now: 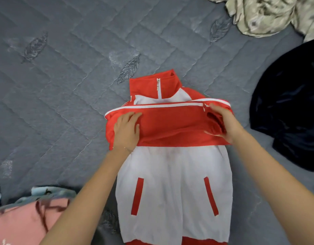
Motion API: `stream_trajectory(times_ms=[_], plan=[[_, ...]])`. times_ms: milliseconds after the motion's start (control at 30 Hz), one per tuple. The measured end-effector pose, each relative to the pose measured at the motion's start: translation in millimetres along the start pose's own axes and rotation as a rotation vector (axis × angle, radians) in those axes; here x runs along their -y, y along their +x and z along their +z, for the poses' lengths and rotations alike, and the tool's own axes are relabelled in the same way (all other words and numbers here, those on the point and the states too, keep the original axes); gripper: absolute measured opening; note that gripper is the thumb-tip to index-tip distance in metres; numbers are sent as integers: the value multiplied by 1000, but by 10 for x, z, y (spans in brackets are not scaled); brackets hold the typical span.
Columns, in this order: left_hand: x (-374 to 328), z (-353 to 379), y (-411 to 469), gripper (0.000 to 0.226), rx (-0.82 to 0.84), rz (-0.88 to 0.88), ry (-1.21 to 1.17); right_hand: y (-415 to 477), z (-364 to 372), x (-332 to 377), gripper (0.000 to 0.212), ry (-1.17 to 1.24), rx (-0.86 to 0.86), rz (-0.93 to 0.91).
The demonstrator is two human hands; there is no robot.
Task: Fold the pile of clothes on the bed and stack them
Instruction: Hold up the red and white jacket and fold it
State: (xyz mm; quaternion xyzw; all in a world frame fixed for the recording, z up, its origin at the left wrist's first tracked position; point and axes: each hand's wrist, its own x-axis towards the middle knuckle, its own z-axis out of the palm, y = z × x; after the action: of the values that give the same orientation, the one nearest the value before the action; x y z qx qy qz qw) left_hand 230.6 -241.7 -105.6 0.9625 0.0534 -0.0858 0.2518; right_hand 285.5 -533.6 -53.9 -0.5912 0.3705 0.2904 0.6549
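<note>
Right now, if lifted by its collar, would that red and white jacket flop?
Probably floppy: the jacket has its red sleeves folded flat across the chest. Likely soft and light: the cuff bunches in the right hand.

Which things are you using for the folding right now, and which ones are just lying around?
In use: red and white jacket; left hand, pressing on it; right hand, gripping it.
Lying about on the grey quilt: dark garment; beige cloth; pink garment; light blue cloth.

red-white jacket (173,174) | flat, front up, zipped | red sleeves (170,124) folded across chest
</note>
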Motion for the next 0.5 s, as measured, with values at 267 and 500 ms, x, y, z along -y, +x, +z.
stream_trajectory(times_ms=[267,500], plan=[[74,239,-250,64,-21,-328,119,268,-238,-285,31,-127,-264,-174],[292,343,-409,72,-5,-100,227,429,-414,-435,32,-372,-596,-290]])
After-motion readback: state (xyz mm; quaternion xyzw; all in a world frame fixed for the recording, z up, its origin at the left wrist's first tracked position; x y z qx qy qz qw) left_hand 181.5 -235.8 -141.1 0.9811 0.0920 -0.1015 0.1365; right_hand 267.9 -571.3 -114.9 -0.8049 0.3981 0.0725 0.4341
